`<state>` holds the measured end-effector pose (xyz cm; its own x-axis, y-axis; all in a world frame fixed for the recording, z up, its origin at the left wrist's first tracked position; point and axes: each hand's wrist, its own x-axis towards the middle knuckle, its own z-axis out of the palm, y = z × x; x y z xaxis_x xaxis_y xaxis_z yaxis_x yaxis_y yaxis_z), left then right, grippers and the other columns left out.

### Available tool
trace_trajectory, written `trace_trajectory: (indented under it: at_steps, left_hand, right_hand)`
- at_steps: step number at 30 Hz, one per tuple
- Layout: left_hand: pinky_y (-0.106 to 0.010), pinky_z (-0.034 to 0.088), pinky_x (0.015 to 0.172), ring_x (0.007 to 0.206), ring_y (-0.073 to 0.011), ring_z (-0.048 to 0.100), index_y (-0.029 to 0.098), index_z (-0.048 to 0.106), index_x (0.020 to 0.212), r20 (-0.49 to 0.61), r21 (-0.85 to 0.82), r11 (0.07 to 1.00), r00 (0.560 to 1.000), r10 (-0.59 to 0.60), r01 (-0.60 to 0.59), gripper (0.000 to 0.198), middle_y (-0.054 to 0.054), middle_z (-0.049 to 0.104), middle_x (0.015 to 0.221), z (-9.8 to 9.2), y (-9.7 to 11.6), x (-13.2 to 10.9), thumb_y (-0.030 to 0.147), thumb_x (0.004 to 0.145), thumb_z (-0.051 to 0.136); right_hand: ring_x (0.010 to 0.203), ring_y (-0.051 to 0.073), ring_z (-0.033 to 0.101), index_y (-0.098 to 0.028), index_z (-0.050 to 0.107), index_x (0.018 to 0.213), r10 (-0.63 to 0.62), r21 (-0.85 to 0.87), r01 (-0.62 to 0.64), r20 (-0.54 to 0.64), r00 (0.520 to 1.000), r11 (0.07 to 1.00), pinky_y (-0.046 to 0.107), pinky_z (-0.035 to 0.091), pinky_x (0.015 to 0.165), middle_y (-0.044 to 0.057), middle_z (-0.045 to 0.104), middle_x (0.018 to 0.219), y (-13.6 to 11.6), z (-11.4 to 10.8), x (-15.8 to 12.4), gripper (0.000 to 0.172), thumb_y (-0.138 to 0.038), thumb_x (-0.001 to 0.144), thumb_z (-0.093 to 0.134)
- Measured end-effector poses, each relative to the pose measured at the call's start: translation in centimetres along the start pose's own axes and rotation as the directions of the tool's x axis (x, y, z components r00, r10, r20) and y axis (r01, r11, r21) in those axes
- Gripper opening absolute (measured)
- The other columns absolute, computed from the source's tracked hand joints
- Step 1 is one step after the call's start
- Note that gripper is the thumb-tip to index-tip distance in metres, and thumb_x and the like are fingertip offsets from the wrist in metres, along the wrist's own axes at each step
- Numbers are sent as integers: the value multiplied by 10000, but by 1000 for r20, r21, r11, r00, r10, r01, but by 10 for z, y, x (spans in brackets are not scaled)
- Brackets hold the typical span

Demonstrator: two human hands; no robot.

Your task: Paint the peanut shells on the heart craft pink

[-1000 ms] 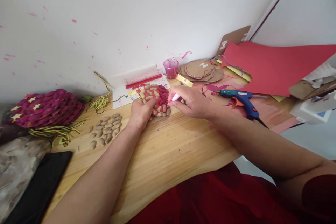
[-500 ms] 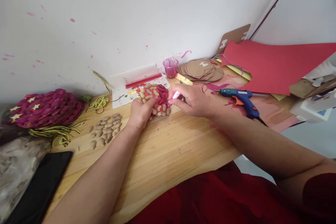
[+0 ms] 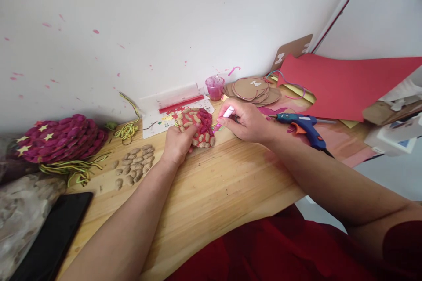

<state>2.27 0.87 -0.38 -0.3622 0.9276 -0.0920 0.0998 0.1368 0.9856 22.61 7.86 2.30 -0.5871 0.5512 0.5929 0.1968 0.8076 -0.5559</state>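
My left hand grips the near left edge of a red disc covered with peanut shells, thumb on top. Part of the shells, on the right and upper right, is painted magenta; the others are plain tan. In my closed right hand is a paintbrush with a white handle. Its magenta tip is at the disc's right edge; I cannot tell whether it touches. Behind the disc stands a clear plastic cup with magenta paint in it. Loose peanuts lie left of my left hand.
A stack of magenta peanut discs with yellow stars sits at the left, above a black phone. Cardboard shapes are piled behind my right hand. A blue glue gun and red sheet lie at the right.
My right hand has drawn slightly away from the disc, and the brush has tilted so more of its handle and its magenta tip show. The view has shifted a little.
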Motion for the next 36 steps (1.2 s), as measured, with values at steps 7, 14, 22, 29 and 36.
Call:
trace_trajectory:
  at_steps: [7,14,22,29,36]
  left_hand:
    - [-221,255,294,303,-84,372,186,583,573,-22,10,1000,999,-27,27,307,20,529,442,0,2,-1,408,700,752]
    - [-223,254,294,309,-86,372,189,590,585,-22,16,1000,1000,-22,22,310,19,538,455,0,1,0,424,701,756]
    - [-228,261,291,312,-92,386,181,606,598,-12,19,1000,1000,-14,14,305,16,551,461,0,2,-1,424,710,753]
    - [-226,271,300,316,-89,381,186,599,601,24,28,1000,1000,-2,2,322,24,541,457,-1,0,-2,441,726,752]
    - [-219,261,296,314,-87,386,183,605,607,29,31,999,1000,-5,5,310,18,549,458,-1,3,-4,427,721,758]
  right_hand:
    - [588,99,489,-188,596,883,-13,-35,14,24,1000,999,243,342,592,-23,627,716,-5,-1,1,94,-269,921,626]
    - [582,100,488,-191,593,886,-17,-29,18,34,999,999,243,341,591,-29,618,706,-4,-1,1,92,-270,926,617]
    - [579,102,475,-194,587,889,21,-27,-18,114,993,999,244,335,593,-33,619,703,-7,-1,0,101,-283,924,622]
    - [596,109,491,-200,581,904,17,30,-17,5,1000,999,256,338,599,-21,637,730,-8,2,1,104,-293,939,610]
    - [671,129,517,-191,578,901,-31,17,30,56,998,999,266,372,662,-2,634,772,-11,8,1,100,-276,951,595]
